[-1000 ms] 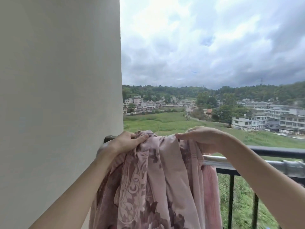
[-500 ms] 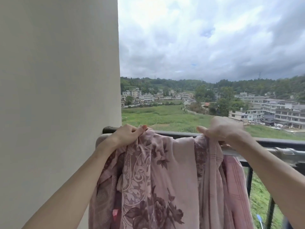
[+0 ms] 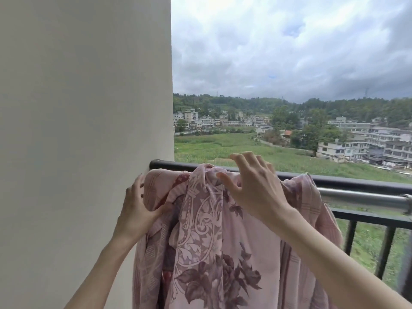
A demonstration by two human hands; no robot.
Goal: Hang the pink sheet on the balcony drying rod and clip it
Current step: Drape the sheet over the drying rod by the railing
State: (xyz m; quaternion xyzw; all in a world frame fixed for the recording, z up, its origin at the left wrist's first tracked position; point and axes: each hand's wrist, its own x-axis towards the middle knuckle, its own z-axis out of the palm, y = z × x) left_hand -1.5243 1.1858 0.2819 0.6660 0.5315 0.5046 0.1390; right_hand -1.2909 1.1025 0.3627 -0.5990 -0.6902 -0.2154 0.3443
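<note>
The left hand (image 3: 136, 208) at lower centre-left grips the sheet's left edge, thumb pressed into the cloth, fingers curled round the fold beside the wall (image 3: 84, 130). The right hand (image 3: 252, 186) is spread wide, fingers straight and apart, palm resting on top of the sheet (image 3: 211, 241) where it crosses the rod (image 3: 361, 198). The sheet, pink with a dark floral and scroll print, hangs bunched in folds from the rod down to the bottom edge. A black railing (image 3: 334, 181) runs just behind it.
</note>
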